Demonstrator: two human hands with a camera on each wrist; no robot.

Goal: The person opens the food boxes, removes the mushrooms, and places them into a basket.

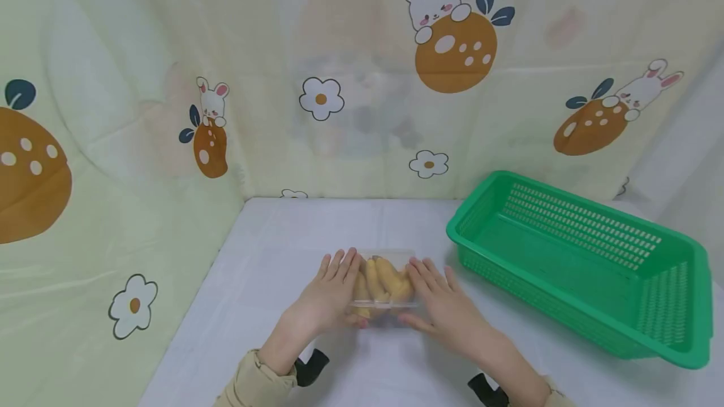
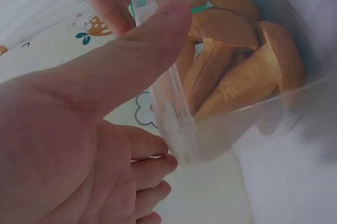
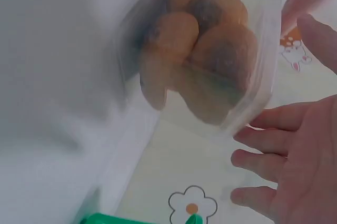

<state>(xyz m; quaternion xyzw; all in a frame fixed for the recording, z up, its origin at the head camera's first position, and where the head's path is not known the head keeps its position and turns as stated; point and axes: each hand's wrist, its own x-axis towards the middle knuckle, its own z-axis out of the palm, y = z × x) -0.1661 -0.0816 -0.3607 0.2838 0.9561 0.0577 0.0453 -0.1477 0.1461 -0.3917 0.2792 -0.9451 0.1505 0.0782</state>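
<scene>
A clear plastic box (image 1: 384,304) with its lid on stands on the white table, and several brown-capped mushrooms (image 2: 239,84) with pale stems show through its walls. On the box's left side my left hand (image 1: 330,299) touches the lid edge with straight fingers, its thumb at the near wall. My right hand (image 1: 447,316) lies at the opposite side, fingers extended along the lid's right edge and thumb toward the near side. In the right wrist view the fingertips (image 3: 245,134) meet the lid rim. Neither hand curls round the box.
A green plastic basket (image 1: 565,256) with slotted walls stands on the right of the table (image 1: 271,237). Behind and to the left hangs a pale curtain (image 1: 260,130) printed with rabbits, oranges and flowers. Black straps (image 1: 311,369) circle the wrists.
</scene>
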